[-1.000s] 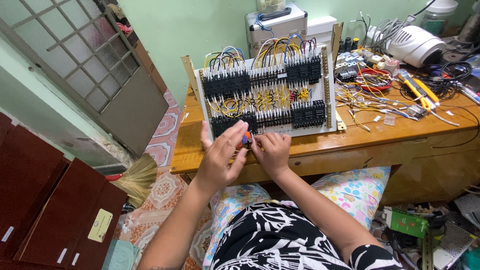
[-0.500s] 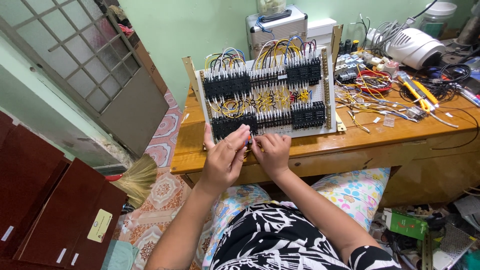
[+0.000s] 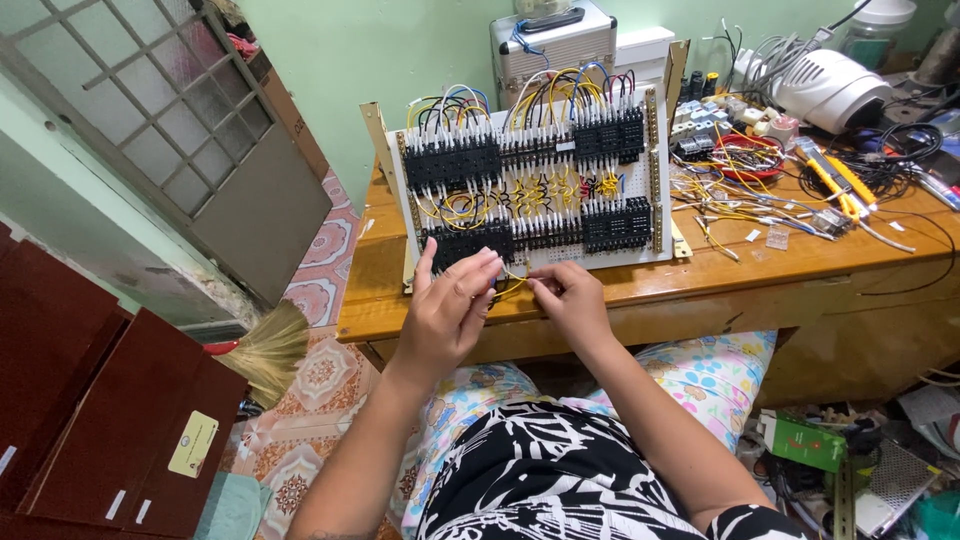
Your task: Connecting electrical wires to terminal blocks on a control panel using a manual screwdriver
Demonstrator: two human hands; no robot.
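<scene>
A yellow wire (image 3: 513, 283) is pinched between the left hand (image 3: 450, 310) and right hand (image 3: 568, 298) at frame centre, just below the wiring board (image 3: 535, 185) on the tabletop (image 3: 700, 285).

Our left hand (image 3: 450, 310) now lifted a little higher against the lower left relay row (image 3: 470, 243), fingers more spread, our right hand (image 3: 570, 300) barely shifted, pinching the yellow wire (image 3: 515, 287) nearer the left fingertips

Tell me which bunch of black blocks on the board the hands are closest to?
The lower-left black relay block. The left hand and right hand pinch a yellow wire just beneath it; the other blocks sit higher or farther right.
</scene>
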